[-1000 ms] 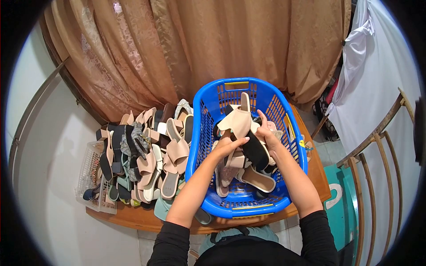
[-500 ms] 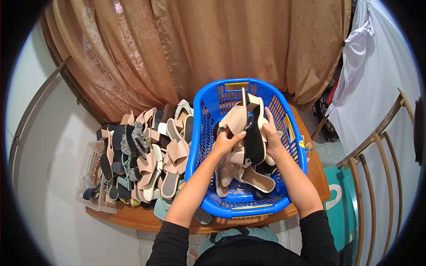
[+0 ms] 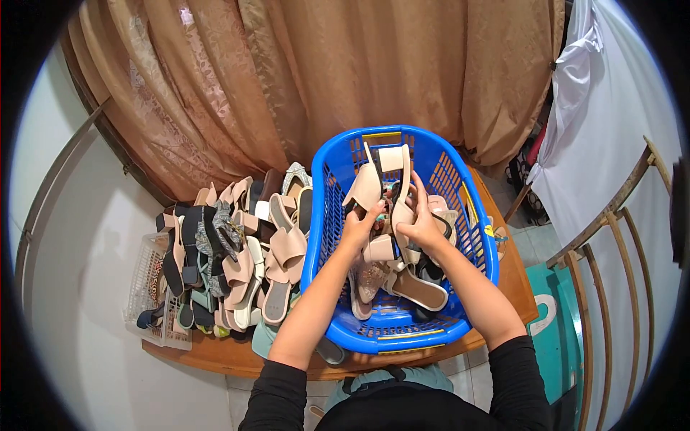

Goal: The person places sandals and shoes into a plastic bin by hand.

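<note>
Over the blue basket (image 3: 406, 345), my left hand (image 3: 359, 228) grips a beige sandal (image 3: 366, 187), thumb against its strap. My right hand (image 3: 424, 221) is closed on a beige heeled sandal (image 3: 404, 205) with its block heel turned up toward the back. The two held sandals are side by side, close together. Below them in the basket lie several shoes, among them a glittery pink one (image 3: 369, 281) and an open sandal with a grey-brown insole (image 3: 421, 290). The fingertips of my left hand are partly hidden behind the sandal.
Left of the basket, a large pile of sandals (image 3: 287, 248) covers the wooden table (image 3: 237, 357). A white plastic basket (image 3: 176, 332) stands at the table's left end. Brown curtains (image 3: 388, 65) hang behind; a wooden rack (image 3: 607, 287) and teal board (image 3: 550, 366) are at the right.
The held sandals have turned: the right one now shows its side and heel instead of its black sole. My left hand has shifted slightly left, and my right hand's fingers have closed in around its sandal.
</note>
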Tool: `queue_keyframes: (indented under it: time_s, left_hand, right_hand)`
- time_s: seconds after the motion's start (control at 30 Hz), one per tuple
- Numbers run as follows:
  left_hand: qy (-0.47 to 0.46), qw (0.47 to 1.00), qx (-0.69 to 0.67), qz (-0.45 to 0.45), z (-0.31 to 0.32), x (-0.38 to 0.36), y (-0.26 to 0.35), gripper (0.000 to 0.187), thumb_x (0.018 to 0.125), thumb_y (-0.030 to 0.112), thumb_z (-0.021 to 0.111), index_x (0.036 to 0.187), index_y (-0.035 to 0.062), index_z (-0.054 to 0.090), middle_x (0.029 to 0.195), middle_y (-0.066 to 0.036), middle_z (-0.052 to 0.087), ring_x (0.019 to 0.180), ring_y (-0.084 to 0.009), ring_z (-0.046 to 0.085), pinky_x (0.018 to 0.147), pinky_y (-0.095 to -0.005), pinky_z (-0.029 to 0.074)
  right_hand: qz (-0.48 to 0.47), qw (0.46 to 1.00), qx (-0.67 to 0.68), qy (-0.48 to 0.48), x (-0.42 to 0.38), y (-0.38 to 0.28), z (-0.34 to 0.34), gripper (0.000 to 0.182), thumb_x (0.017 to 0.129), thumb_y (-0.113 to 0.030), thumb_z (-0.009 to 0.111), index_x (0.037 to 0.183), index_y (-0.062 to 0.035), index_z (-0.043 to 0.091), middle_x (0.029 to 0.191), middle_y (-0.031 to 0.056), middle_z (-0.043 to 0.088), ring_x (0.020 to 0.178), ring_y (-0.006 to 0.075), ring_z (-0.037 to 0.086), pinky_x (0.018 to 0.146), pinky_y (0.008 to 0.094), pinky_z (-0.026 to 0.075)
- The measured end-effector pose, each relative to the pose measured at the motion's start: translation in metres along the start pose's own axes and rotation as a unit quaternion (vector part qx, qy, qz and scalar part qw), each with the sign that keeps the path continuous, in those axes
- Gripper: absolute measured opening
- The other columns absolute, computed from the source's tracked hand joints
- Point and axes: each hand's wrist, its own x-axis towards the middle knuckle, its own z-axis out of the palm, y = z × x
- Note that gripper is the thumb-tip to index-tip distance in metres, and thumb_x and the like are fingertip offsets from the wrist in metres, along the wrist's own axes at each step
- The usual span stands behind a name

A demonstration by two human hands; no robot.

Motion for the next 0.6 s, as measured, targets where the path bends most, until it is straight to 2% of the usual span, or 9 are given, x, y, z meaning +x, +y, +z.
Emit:
queue_keyframes:
  time_s: [0.03,0.13,0.17,0.23,0.33,0.4,0.6]
  left_hand:
    - [0.0,1.0,0.0,0.0,0.0,0.0,0.0,0.039,0.083,0.043,0.06,0.093,0.0046,0.061,0.072,0.0,0.056,0.058,-0.0072,0.048,0.056,-0.0208,0.041]
    - [-0.019,1.0,0.001,-0.008,0.0,-0.001,-0.002,0.04,0.083,0.042,0.062,0.094,0.0043,0.061,0.077,0.0,0.058,0.06,-0.0064,0.047,0.057,-0.0207,0.04]
    - [-0.014,0.999,0.029,-0.002,0.002,-0.001,-0.004,0.04,0.082,0.042,0.062,0.096,0.0042,0.061,0.078,0.0,0.058,0.062,-0.0063,0.048,0.058,-0.0208,0.04]
    - [-0.006,0.997,0.074,0.018,0.003,0.001,-0.008,0.042,0.081,0.041,0.064,0.101,0.0037,0.06,0.081,0.001,0.058,0.067,-0.0061,0.05,0.059,-0.0214,0.041]
    - [-0.018,0.999,0.038,0.022,0.0,0.007,-0.012,0.045,0.081,0.041,0.064,0.105,0.0028,0.059,0.081,0.0,0.058,0.07,-0.0066,0.051,0.06,-0.0219,0.042]
    - [-0.015,0.999,0.019,0.022,-0.001,0.005,-0.01,0.046,0.081,0.04,0.064,0.106,0.0024,0.058,0.081,0.001,0.057,0.069,-0.0066,0.05,0.06,-0.022,0.042]
    - [-0.022,0.999,0.048,0.011,-0.001,0.001,-0.004,0.044,0.082,0.04,0.064,0.104,0.0029,0.058,0.078,0.002,0.056,0.065,-0.0063,0.049,0.058,-0.022,0.04]
  right_hand:
    - [0.0,1.0,0.0,-0.001,0.001,0.0,0.0,0.104,0.054,0.0,0.055,0.144,-0.0157,0.005,0.134,0.0153,0.027,0.12,0.0263,0.039,0.1,0.0352,0.033]
    - [0.092,0.989,0.105,0.055,0.005,0.003,-0.001,0.084,0.076,-0.008,0.063,0.143,-0.0114,0.013,0.128,0.0106,0.04,0.115,0.019,0.043,0.095,0.0323,0.038]
    - [0.076,0.991,0.085,0.075,0.004,0.004,0.002,0.073,0.084,-0.016,0.061,0.142,-0.0106,0.017,0.126,0.0084,0.044,0.113,0.0169,0.045,0.094,0.0311,0.038]
    - [0.09,0.987,0.108,0.073,0.004,0.0,0.001,0.072,0.084,-0.014,0.06,0.143,-0.0103,0.017,0.127,0.0086,0.043,0.113,0.017,0.044,0.095,0.0308,0.037]
    - [0.097,0.987,0.111,0.069,0.0,-0.007,0.004,0.073,0.085,-0.015,0.06,0.143,-0.0093,0.017,0.131,0.0097,0.041,0.115,0.0177,0.043,0.098,0.031,0.033]
    - [0.028,0.995,0.069,0.066,-0.001,-0.008,0.007,0.074,0.084,-0.016,0.06,0.143,-0.0084,0.016,0.132,0.0106,0.04,0.118,0.0187,0.041,0.1,0.0317,0.031]
    - [0.019,0.995,0.067,0.068,-0.001,-0.01,0.007,0.075,0.084,-0.017,0.061,0.143,-0.0079,0.014,0.132,0.0114,0.04,0.119,0.0192,0.041,0.101,0.0313,0.03]
